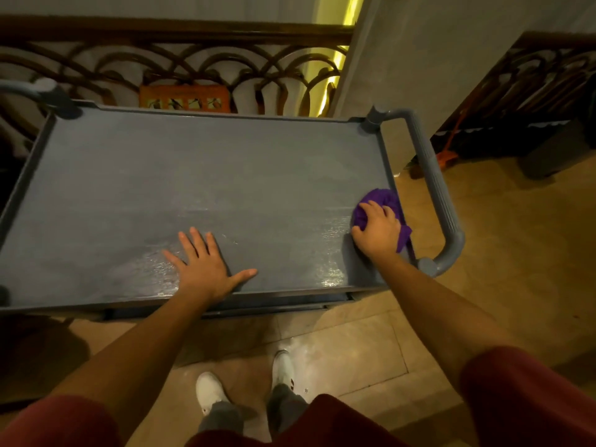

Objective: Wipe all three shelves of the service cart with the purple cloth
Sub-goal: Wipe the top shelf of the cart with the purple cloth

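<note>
On the top shelf [209, 162], purple cloth [380, 201] bunched under right grip [377, 229].

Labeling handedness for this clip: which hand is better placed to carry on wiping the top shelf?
Right. The right hand already grips the bunched purple cloth on the top shelf, at its right end by the handle. The left hand lies flat and open near the front edge, holding nothing.
</note>
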